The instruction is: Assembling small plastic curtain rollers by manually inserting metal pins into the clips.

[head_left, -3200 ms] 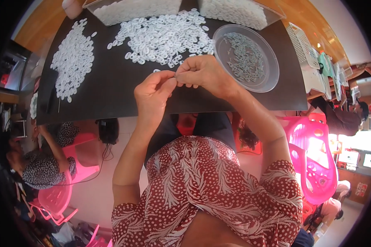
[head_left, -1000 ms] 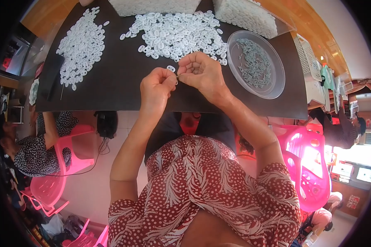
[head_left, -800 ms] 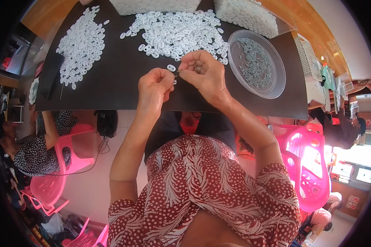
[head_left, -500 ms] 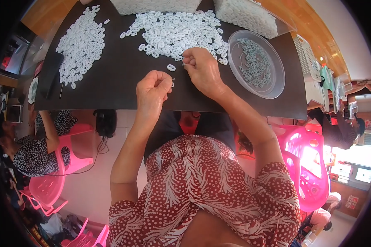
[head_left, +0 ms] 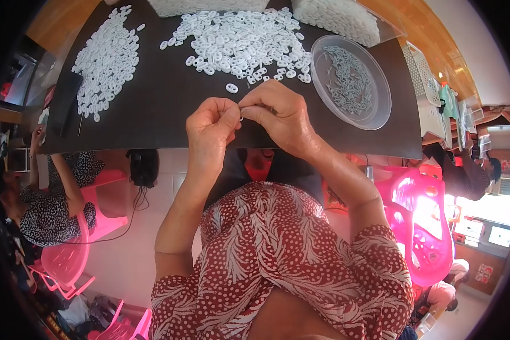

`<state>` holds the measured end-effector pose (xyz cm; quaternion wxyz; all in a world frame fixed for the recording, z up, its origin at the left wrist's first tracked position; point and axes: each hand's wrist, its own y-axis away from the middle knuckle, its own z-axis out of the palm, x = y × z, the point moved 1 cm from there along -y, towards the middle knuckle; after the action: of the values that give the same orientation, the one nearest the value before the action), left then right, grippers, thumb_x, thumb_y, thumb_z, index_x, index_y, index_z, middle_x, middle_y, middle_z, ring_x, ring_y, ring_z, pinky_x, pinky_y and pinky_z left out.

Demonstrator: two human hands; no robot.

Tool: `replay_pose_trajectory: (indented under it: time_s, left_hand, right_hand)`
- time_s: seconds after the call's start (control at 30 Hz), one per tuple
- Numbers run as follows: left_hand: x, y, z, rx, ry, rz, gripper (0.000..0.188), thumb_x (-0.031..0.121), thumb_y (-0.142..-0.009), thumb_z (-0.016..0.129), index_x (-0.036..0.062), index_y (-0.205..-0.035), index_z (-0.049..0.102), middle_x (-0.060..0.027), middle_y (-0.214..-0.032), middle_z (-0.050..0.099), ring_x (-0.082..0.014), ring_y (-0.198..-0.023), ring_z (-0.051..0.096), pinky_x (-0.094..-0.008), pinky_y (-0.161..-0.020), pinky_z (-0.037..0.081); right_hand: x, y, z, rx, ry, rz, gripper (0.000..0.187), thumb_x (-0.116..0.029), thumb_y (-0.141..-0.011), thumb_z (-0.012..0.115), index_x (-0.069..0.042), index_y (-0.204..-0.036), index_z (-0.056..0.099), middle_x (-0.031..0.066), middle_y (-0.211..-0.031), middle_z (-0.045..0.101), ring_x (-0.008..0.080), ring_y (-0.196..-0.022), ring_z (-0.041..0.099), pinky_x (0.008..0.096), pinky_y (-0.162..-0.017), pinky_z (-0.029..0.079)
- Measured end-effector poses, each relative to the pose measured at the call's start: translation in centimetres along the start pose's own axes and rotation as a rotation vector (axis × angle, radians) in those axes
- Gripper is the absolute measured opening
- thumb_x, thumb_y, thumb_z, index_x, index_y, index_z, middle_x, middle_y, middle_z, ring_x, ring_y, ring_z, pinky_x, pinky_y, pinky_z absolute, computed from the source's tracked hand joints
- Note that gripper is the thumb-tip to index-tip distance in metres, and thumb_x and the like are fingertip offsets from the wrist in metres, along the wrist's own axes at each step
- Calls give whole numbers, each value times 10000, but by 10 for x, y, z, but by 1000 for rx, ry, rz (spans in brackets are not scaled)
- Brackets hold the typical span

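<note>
My left hand (head_left: 211, 127) is closed in a pinch above the near part of the dark table (head_left: 153, 122). Between its thumb and finger the edge of a small white plastic piece (head_left: 241, 118) shows; the fingers cover most of it. My right hand (head_left: 280, 116) meets it there, thumb and forefinger pinched at the same piece. What the right fingertips hold is hidden. One loose white oval piece with two holes (head_left: 232, 88) lies just beyond the hands. Behind it spreads a big heap of like white pieces (head_left: 238, 42). Right of the hands stands a round clear tub (head_left: 384, 93) with many small grey screws (head_left: 348, 79).
A second heap of white pieces (head_left: 107, 62) covers the table's left side, beside a black object (head_left: 65, 107). Clear boxes full of white pieces (head_left: 340, 22) stand along the far edge. Pink plastic chairs (head_left: 419, 226) are on both sides. Another person (head_left: 51, 209) sits at left.
My right hand has come from the near edge of the heap, leftward and closer to me, to my left fingertips. My left hand keeps its pinch on the white piece.
</note>
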<state>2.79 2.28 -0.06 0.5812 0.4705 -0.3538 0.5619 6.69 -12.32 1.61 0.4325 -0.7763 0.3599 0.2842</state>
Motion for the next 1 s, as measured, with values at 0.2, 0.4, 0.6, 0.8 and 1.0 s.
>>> replay_pose_trajectory:
  time_s: [0.2,0.4,0.6,0.8,1.0]
  left_hand:
    - [-1,7,-1,-23,110,74,76,62,-861,622,-7,-885,601,-28,-744,598,-60,-601,512,-180,-501,384]
    - [-1,12,-2,-17,155,107,134,27,-852,625,-39,-966,599,-77,-786,625,-110,-610,543,-218,-536,421]
    - [-2,13,0,-21,174,125,185,25,-856,620,-52,-1023,600,-74,-787,627,-110,-614,550,-222,-537,434]
    - [-7,18,-1,-39,95,133,164,-2,-866,594,-55,-1021,606,-82,-798,638,-107,-632,589,-211,-524,472]
    - [-5,17,-4,-13,129,61,144,32,-876,595,-71,-975,607,-117,-779,647,-161,-632,637,-245,-518,511]
  right_hand:
    - [-10,8,-5,-59,-152,242,72,-23,-793,655,-17,-865,659,15,-784,608,73,-718,541,231,-636,437]
    - [-4,18,-2,42,-390,356,67,-44,-787,659,-3,-839,651,9,-771,599,47,-677,516,222,-595,424]
    - [-5,22,5,52,-460,382,59,-44,-791,656,0,-829,644,18,-779,597,55,-684,527,223,-603,430]
    - [-7,22,8,26,-331,300,60,-38,-785,657,4,-821,636,39,-788,587,61,-673,532,225,-597,433]
    - [-9,19,3,-28,-368,371,49,-42,-788,657,-3,-807,633,21,-750,586,49,-660,524,227,-576,431]
